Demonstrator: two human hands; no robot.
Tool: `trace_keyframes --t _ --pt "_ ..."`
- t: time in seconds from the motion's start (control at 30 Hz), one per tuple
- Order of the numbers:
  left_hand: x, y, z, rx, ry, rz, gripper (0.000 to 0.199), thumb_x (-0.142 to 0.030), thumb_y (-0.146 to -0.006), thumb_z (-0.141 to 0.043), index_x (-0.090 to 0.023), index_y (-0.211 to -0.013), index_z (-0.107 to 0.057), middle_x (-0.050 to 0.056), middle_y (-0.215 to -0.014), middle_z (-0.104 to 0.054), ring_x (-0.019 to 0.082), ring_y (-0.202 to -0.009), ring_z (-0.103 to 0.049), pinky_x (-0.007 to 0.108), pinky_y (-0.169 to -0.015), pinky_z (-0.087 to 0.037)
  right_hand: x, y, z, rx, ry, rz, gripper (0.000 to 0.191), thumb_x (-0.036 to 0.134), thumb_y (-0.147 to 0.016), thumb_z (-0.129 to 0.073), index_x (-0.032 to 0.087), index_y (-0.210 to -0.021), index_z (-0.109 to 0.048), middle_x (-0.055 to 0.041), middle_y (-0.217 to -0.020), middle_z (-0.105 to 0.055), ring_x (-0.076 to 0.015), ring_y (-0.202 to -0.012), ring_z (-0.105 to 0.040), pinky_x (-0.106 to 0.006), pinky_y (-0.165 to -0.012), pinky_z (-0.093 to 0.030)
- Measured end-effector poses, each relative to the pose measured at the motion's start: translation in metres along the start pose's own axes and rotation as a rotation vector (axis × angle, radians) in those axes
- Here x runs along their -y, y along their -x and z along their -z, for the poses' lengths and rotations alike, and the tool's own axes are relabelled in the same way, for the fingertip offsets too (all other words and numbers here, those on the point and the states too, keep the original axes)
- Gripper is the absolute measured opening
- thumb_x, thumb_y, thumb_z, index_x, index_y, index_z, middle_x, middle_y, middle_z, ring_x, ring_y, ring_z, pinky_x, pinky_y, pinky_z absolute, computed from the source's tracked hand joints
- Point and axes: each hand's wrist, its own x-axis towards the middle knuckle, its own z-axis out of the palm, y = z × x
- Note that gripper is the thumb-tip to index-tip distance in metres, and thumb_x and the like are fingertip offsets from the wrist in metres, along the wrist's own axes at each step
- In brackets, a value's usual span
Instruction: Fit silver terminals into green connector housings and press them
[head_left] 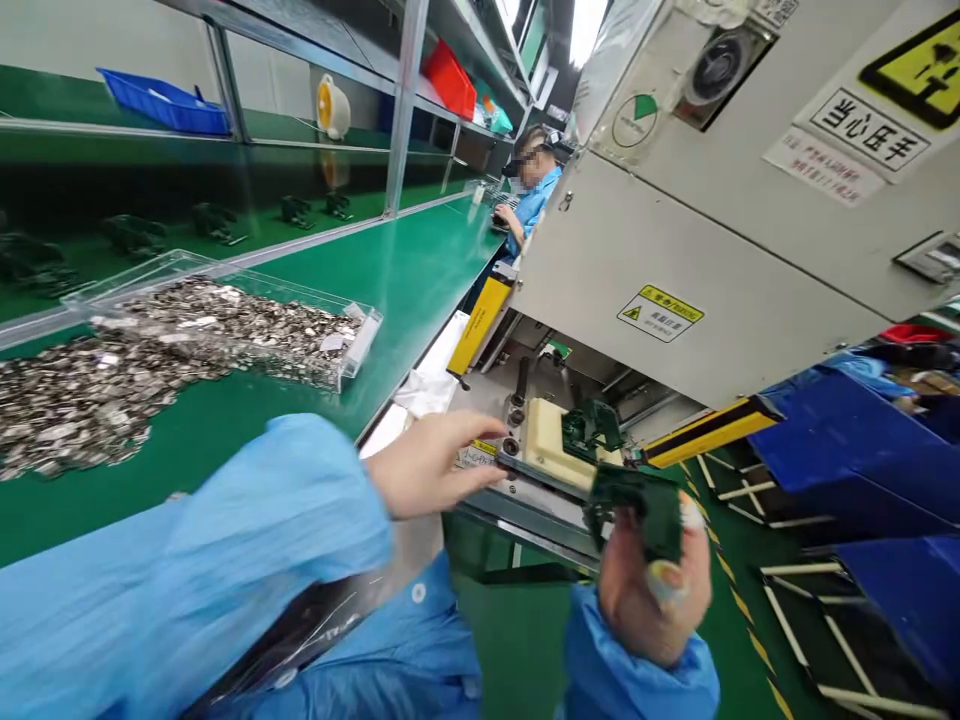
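My right hand (654, 590) grips a dark green plastic part (643, 505), held up in front of the press; both are slightly blurred. Tape or finger covers wrap some of its fingertips. My left hand (435, 462) is open, thumb and fingers apart, at the left end of the press bed, with nothing between them. A cream-coloured fixture block (546, 432) is mounted on the bed. On this block sits a second dark green part (592, 428), just beyond the one in my right hand.
Yellow guard bars (481, 325) flank the press opening under the grey housing (675, 270). Left, a clear tray (352, 350) and a heap of small metal pieces (82, 405) lie on the green bench. Dark parts stand on the conveyor (262, 215). A co-worker (536, 190) sits farther along.
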Motion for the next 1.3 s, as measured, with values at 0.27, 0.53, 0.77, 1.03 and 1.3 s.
trace_keyframes --t 0.27,0.53,0.77,1.03,1.3 --pt "0.004 -0.111 -0.088 0.012 0.018 -0.033 0.072 -0.038 -0.064 -0.081 -0.012 -0.127 -0.056 0.021 -0.127 -0.062 0.041 -0.121 -0.055 0.053 -0.101 -0.045 -0.020 -0.061 0.061 -0.122 0.246 -0.008 0.060 0.041 -0.070 -0.079 0.022 -0.122 -0.056 -0.0125 -0.124 -0.062 -0.0311 -0.115 -0.059 -0.057 -0.102 -0.043" --pt "-0.004 -0.109 -0.047 -0.116 0.344 0.182 0.051 -0.027 -0.059 -0.082 -0.014 -0.106 -0.066 0.010 -0.092 -0.072 0.025 -0.087 -0.068 0.038 -0.082 -0.057 -0.038 -0.110 0.032 0.190 0.301 -0.045 0.067 0.040 -0.063 -0.084 0.020 -0.121 -0.055 -0.0117 -0.115 -0.065 -0.0284 -0.108 -0.063 -0.048 -0.095 -0.050" --pt "0.023 -0.004 0.034 -0.050 0.386 0.389 0.050 -0.019 -0.052 -0.086 -0.016 -0.099 -0.071 0.007 -0.088 -0.069 0.022 -0.078 -0.069 0.032 -0.070 -0.061 -0.045 -0.112 0.012 0.597 0.312 -0.133 0.053 0.030 -0.070 -0.080 0.024 -0.117 -0.056 -0.0054 -0.108 -0.066 -0.0220 -0.103 -0.063 -0.040 -0.096 -0.050" --pt "0.060 0.066 0.023 -0.011 0.333 0.477 0.054 -0.021 -0.054 -0.086 -0.023 -0.107 -0.073 0.013 -0.124 -0.066 0.032 -0.115 -0.064 0.046 -0.095 -0.054 -0.042 -0.132 0.014 0.720 0.457 -0.068 0.054 0.037 -0.068 -0.082 0.024 -0.113 -0.057 -0.0031 -0.100 -0.065 -0.0217 -0.092 -0.062 -0.036 -0.086 -0.052" --pt "0.074 0.066 0.002 0.196 0.213 0.498 0.061 -0.031 -0.053 -0.084 -0.024 -0.110 -0.067 0.008 -0.141 -0.054 0.035 -0.142 -0.035 0.049 -0.114 -0.035 -0.029 -0.123 0.042 0.733 0.766 0.092 0.069 0.053 -0.081 -0.068 0.025 -0.139 -0.042 -0.0097 -0.139 -0.052 -0.0302 -0.126 -0.051 -0.046 -0.103 -0.044"
